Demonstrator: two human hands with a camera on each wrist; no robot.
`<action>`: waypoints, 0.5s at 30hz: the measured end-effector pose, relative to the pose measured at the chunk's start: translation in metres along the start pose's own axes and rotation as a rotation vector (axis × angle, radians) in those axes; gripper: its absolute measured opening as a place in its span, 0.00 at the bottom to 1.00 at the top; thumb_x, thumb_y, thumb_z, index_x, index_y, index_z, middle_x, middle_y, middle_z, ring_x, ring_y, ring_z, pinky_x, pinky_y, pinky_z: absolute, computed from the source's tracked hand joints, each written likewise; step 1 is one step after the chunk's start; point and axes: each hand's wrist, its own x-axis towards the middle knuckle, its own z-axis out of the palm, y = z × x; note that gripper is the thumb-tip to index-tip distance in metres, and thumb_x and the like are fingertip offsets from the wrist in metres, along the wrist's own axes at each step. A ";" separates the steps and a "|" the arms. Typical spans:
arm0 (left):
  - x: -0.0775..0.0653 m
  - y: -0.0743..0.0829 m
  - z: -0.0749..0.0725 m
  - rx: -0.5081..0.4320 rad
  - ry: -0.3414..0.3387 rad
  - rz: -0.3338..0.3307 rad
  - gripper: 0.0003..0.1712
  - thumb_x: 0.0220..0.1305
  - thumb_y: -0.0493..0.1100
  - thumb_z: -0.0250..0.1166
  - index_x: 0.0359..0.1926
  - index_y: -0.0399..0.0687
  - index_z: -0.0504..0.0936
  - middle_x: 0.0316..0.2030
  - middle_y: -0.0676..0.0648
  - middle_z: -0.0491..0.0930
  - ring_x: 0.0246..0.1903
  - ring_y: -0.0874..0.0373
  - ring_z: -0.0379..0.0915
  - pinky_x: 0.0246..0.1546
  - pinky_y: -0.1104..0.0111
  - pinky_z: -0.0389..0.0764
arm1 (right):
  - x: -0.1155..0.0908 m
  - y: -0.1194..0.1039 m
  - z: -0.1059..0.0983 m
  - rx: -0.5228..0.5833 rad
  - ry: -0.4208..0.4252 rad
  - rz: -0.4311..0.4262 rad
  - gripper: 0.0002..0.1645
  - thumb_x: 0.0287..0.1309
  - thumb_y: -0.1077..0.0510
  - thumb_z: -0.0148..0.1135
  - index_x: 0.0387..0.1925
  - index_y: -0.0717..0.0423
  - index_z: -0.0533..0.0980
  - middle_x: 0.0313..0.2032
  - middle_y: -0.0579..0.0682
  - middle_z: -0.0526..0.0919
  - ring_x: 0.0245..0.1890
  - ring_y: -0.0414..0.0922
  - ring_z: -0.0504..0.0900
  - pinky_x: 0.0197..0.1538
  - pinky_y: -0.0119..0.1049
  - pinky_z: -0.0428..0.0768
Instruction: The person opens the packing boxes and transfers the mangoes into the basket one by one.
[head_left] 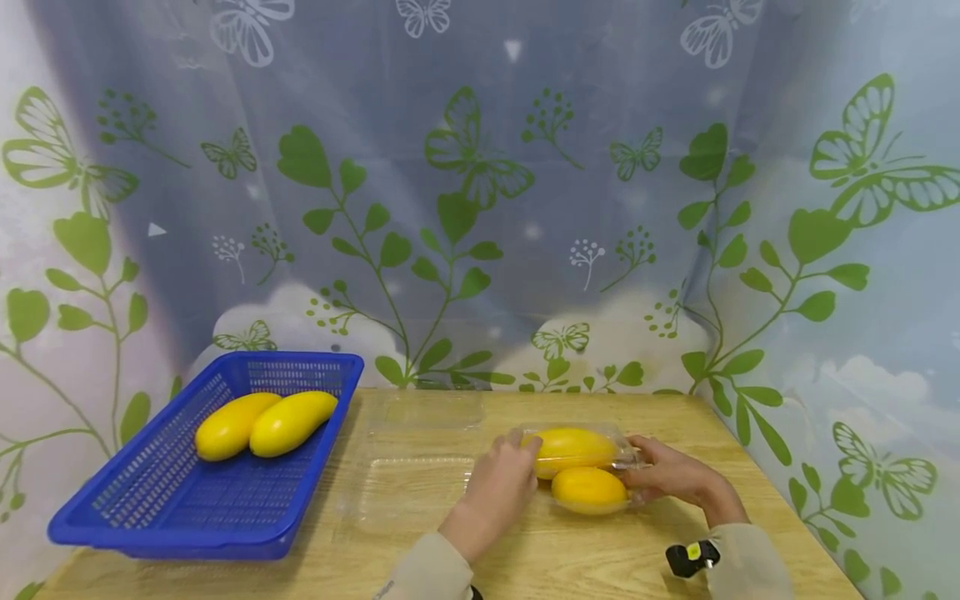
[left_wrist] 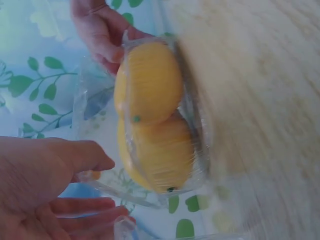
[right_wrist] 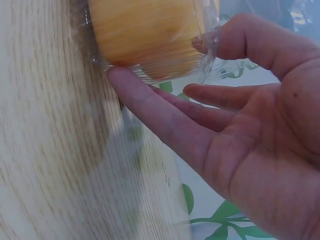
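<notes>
Two yellow mangoes [head_left: 588, 490] [left_wrist: 150, 82] lie side by side in a clear plastic box [left_wrist: 200, 145] on the table. Around the right end of that box, my right hand [head_left: 671, 475] [right_wrist: 240, 120] pinches the plastic, thumb on the rim and forefinger along the end wall. My left hand [head_left: 498, 487] [left_wrist: 55, 180] is at the box's left end with thumb and fingers spread apart, not closed round anything. A transparent flap [left_wrist: 87, 100] stands out behind the fruit in the left wrist view.
A blue plastic basket [head_left: 300, 508] stands at the left, with two more yellow mangoes [head_left: 292, 423] inside. Between basket and hands, another clear plastic box [head_left: 408, 492] lies unfolded on the wooden table [head_left: 540, 554]. A printed curtain [head_left: 480, 250] hangs behind the table.
</notes>
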 end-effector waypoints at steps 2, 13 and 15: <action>0.002 -0.002 -0.002 -0.034 0.023 -0.011 0.19 0.63 0.35 0.71 0.56 0.43 0.84 0.51 0.40 0.85 0.43 0.48 0.85 0.31 0.69 0.88 | 0.000 0.000 -0.001 0.011 -0.019 -0.015 0.51 0.71 0.58 0.60 0.79 0.72 0.40 0.70 0.81 0.61 0.55 0.51 0.84 0.50 0.43 0.89; 0.011 -0.015 -0.006 -0.260 0.050 -0.027 0.14 0.65 0.33 0.71 0.52 0.39 0.86 0.41 0.42 0.87 0.38 0.52 0.85 0.34 0.72 0.85 | 0.000 0.003 -0.004 0.048 -0.068 -0.072 0.43 0.72 0.60 0.57 0.78 0.69 0.48 0.67 0.81 0.65 0.56 0.52 0.84 0.49 0.44 0.90; 0.013 -0.016 -0.007 -0.271 0.038 -0.043 0.15 0.65 0.32 0.70 0.52 0.39 0.86 0.41 0.42 0.87 0.38 0.52 0.85 0.34 0.72 0.86 | 0.001 0.002 -0.002 0.045 -0.065 -0.067 0.44 0.72 0.60 0.57 0.78 0.70 0.46 0.67 0.80 0.66 0.56 0.52 0.84 0.50 0.44 0.90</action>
